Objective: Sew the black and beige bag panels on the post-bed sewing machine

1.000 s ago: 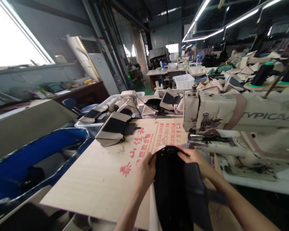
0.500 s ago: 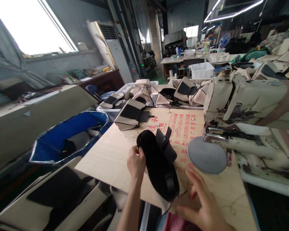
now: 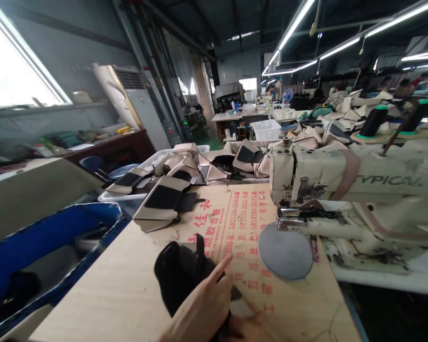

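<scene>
Containers first: at the left, a blue container [image 3: 74, 232] is noted, in which a dark item and some grey material are held, partly lost in shadow. Beyond the table [image 3: 100, 292], a white bin [image 3: 110, 196] is heaped above its rim with beige-and-black pieces [image 3: 183, 166]; more of the same are piled just to its right. Farther back, a pale plastic bin [image 3: 266, 130] is seen, its contents not made out.

A single beige-and-black panel [image 3: 164, 197] is laid at the table's far left corner. A grey disc [image 3: 285, 251] is placed by the sewing machine [image 3: 317, 171].

The black sewn piece [image 3: 169, 275] is located over the near part of the table, left of the disc. Its right side is covered by the left hand [image 3: 207, 304], index finger extended; the right hand [image 3: 251, 327] is placed close by, lower right (badly blurred). Whether either hand is clamped on the piece cannot be told.
</scene>
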### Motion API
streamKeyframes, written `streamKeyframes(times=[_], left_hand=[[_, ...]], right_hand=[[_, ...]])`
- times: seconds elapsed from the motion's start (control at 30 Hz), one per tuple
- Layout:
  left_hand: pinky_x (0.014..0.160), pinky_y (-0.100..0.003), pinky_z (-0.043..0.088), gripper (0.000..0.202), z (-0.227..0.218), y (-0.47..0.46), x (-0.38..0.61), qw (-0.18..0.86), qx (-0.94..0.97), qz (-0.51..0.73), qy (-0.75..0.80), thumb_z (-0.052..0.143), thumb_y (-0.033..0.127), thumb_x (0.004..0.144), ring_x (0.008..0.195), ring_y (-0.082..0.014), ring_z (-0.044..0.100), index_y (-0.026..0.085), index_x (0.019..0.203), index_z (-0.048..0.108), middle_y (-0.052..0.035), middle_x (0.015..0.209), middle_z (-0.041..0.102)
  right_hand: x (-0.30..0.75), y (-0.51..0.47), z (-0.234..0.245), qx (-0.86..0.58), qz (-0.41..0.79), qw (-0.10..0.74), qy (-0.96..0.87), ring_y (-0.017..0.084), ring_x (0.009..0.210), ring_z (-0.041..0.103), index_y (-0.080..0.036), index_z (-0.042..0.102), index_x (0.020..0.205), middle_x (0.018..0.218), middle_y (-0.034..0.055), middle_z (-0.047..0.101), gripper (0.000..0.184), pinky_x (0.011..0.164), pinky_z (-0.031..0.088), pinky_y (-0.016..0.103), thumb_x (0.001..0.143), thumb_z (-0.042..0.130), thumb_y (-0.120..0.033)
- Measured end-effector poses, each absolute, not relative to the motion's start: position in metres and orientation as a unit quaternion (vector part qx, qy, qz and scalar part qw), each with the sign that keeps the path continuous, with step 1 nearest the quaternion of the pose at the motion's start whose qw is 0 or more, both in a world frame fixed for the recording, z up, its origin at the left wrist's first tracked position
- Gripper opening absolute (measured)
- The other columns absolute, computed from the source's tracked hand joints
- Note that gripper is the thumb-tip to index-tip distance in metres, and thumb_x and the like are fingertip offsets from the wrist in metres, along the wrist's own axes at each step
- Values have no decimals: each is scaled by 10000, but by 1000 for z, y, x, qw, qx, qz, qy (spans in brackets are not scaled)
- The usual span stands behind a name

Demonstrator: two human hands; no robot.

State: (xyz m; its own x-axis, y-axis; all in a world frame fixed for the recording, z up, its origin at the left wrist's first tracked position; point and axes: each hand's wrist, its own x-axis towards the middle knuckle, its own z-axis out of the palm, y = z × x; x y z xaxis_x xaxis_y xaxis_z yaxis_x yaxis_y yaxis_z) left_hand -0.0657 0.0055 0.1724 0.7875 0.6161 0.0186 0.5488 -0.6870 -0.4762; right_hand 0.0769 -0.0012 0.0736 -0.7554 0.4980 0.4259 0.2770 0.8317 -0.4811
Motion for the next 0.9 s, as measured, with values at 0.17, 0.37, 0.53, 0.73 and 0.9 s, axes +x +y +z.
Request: streamKeyframes(times=[0.17, 0.37, 0.53, 0.73, 0.9], left_hand=[[599, -300, 378, 215, 216, 30, -57, 115, -896, 109, -416, 424, 117, 792, 574, -165, 546, 164, 664, 590, -27, 603, 581], [452, -231, 225, 409, 223, 56, -35, -45, -783, 60, -618, 372, 335, 828, 464, -132, 503, 139, 551, 601, -38, 498, 553], [448, -209, 223, 444, 190, 59, -12, -140, -749, -23, -648, 350, 379, 832, 456, -101, 469, 147, 563, 617, -11, 484, 532], [518, -221, 322, 416, 196, 61, -8, -144, -783, -15, -605, 343, 368, 844, 519, -127, 529, 163, 598, 609, -21, 571, 593], [753, -269, 438, 347, 187, 81, -14, -129, -775, -91, -612, 460, 232, 781, 917, -189, 581, 219, 1121, 530, -52, 1053, 613]], right_hand=[[121, 61, 165, -149, 290, 335, -884, 106, 717, 550, -204, 625, 835, 773, -9, 598, 368, 679, 434, 200, 644, 654, -518], [172, 83, 187, -376, 272, 343, -817, 175, 1157, 417, -239, 370, 1278, 1246, 50, 472, 492, 996, 317, 365, 797, 471, -209], [177, 76, 129, -470, 336, 333, -745, 194, 1198, 390, -186, 290, 1330, 1317, 70, 403, 564, 1000, 342, 376, 803, 475, -261], [193, 97, 139, -492, 322, 281, -758, 195, 1125, 476, -210, 443, 1251, 1217, 50, 514, 451, 948, 396, 367, 818, 352, -126], [205, 95, 120, -511, 349, 246, -746, 199, 1061, 528, -239, 447, 1247, 1149, 35, 564, 492, 925, 413, 371, 789, 353, -86]])
